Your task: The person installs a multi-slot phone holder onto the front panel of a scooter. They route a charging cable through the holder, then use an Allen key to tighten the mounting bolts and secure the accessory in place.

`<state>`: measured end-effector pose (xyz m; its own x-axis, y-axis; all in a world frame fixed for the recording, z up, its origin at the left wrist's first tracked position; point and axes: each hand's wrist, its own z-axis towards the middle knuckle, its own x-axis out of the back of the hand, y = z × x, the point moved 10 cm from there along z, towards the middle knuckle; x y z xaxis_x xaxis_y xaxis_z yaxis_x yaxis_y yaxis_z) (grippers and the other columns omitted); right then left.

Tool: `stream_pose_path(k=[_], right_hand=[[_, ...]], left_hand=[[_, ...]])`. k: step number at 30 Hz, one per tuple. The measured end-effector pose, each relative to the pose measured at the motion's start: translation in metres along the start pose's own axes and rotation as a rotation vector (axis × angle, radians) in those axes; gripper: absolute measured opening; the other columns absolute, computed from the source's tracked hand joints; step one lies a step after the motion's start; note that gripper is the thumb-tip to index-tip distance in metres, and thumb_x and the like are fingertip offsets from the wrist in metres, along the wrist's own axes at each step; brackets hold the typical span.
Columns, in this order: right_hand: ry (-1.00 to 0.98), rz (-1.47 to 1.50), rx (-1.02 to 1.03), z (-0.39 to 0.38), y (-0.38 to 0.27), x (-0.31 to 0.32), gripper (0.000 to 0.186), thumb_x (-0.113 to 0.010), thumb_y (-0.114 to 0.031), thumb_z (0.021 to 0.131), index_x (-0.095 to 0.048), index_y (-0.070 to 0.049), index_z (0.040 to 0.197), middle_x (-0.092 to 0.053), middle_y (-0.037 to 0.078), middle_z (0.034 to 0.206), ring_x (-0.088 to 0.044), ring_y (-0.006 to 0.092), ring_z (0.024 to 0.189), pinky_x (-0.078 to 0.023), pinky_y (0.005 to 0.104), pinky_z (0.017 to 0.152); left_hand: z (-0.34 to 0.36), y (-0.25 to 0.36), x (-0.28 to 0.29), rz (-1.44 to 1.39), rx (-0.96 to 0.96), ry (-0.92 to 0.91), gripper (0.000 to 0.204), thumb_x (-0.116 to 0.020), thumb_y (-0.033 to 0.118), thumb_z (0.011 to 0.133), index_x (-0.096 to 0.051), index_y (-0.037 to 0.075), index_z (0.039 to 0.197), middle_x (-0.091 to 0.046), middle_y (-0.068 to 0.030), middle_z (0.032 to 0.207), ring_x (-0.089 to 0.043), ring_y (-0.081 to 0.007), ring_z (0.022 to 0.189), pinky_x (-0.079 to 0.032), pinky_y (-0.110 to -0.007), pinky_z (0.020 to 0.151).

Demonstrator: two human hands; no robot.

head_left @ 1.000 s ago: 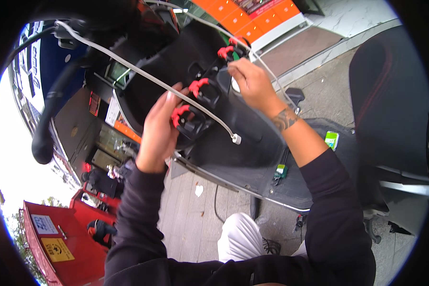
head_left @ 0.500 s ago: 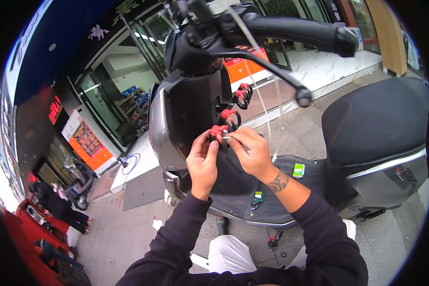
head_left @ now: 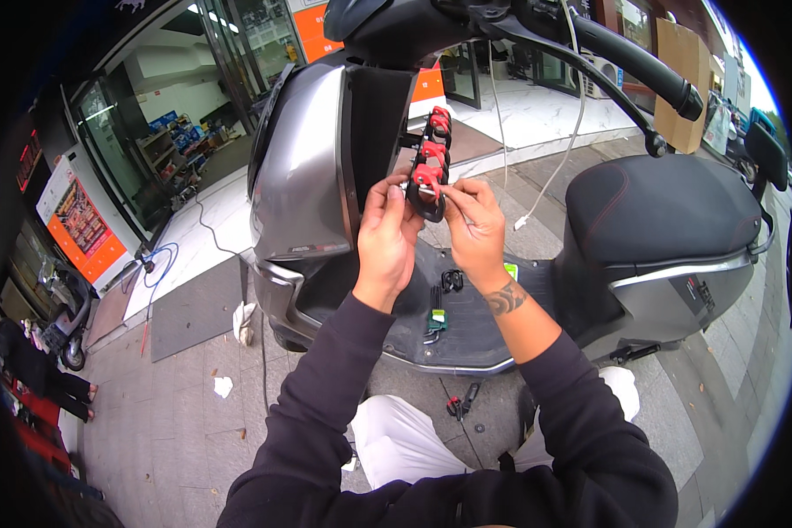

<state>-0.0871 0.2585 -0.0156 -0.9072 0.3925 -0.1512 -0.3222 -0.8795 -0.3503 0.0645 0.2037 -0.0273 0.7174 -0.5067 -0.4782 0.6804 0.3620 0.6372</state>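
Observation:
On the front panel of a grey scooter (head_left: 299, 176) hangs a column of red-and-black clamp holders (head_left: 432, 150). My left hand (head_left: 385, 242) grips the lowest holder from the left, thumb and fingers pressed round its side. My right hand (head_left: 473, 229) is pinched at that same holder's right side, on something small that I cannot make out. On the floorboard (head_left: 396, 343) below lie a green tool holder with keys (head_left: 436, 312), small black parts (head_left: 451, 281) and a bright green packet (head_left: 510, 269), partly behind my right wrist.
A black handlebar (head_left: 634, 66) arches overhead, with a white cable (head_left: 550, 189) hanging down. The seat (head_left: 660, 211) is to the right. Scissors (head_left: 454, 407) lie on the pavement near my knees. A person in dark clothes (head_left: 31, 370) stands far left; a shop doorway is behind.
My view has swung upright toward the scooter. My hands, apart a second ago, came together at the lowest holder and now appear higher in view, on either side of it.

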Motion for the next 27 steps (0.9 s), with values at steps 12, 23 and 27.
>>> stream_pose_path(k=[12,23,27], right_hand=[[0.036,0.300,-0.382,-0.015,0.041,-0.006,0.016,-0.072,-0.012,0.107,-0.071,0.004,0.109,-0.071,0.004,0.102,-0.065,0.0087,0.090,-0.053,0.0253,0.077],[-0.077,0.156,-0.489,-0.028,0.054,-0.016,0.046,-0.066,-0.038,0.111,-0.064,0.001,0.086,-0.071,0.008,0.072,-0.068,0.0129,0.058,-0.049,0.0271,0.053],[-0.118,0.287,-0.650,-0.035,0.058,-0.019,0.051,-0.065,-0.043,0.110,-0.061,-0.001,0.080,-0.070,0.008,0.071,-0.067,0.0133,0.057,-0.050,0.0270,0.051]], left_hand=[[0.008,-0.006,0.005,-0.162,-0.043,0.013,0.025,-0.054,0.018,0.115,-0.062,0.003,0.134,-0.063,-0.0121,0.145,-0.064,-0.0227,0.128,-0.050,-0.041,0.114],[0.006,-0.004,-0.002,-0.159,-0.021,0.001,0.029,-0.056,0.017,0.114,-0.059,0.000,0.138,-0.063,-0.0099,0.141,-0.064,-0.0188,0.126,-0.050,-0.037,0.113],[0.006,-0.008,-0.001,-0.164,-0.009,-0.013,0.030,-0.055,0.018,0.115,-0.059,0.000,0.138,-0.064,-0.0101,0.140,-0.064,-0.0192,0.124,-0.050,-0.037,0.112]])
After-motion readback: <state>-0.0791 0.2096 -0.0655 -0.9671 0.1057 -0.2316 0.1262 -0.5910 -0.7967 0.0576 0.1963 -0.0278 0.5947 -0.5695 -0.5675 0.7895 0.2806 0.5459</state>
